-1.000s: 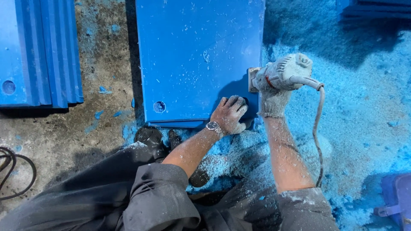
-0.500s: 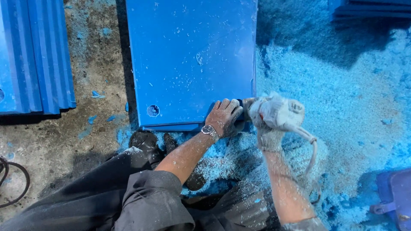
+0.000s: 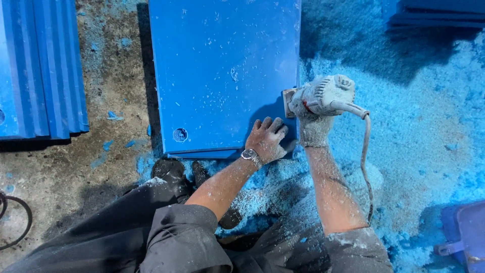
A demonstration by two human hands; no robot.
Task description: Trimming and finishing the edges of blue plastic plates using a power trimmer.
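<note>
Head view shows you crouched over a blue panel [image 3: 222, 76] that lies flat on the floor, with its near right edge under work. Your right hand [image 3: 312, 124], gloved, is closed tight around a dusty power tool [image 3: 323, 93], whose head sits against the panel's right edge just above the near corner. Your left hand [image 3: 267, 139] is spread flat, fingers apart, pressing down on that corner and gripping nothing.

By the look of it, you are mid-pass trimming or grinding that edge. Going on calls for a steady run along the edge and for keeping your left fingertips, now very near the tool head, clear of it.

To the right, blue shavings [image 3: 419, 131] cover open floor, so there is room to swing, though the cord [image 3: 365, 151] trails back along your right forearm. To the left, a stack of blue ribbed panels [image 3: 40, 71] lies well apart, across bare concrete. A round hole [image 3: 180, 134] marks the panel's near left corner.
</note>
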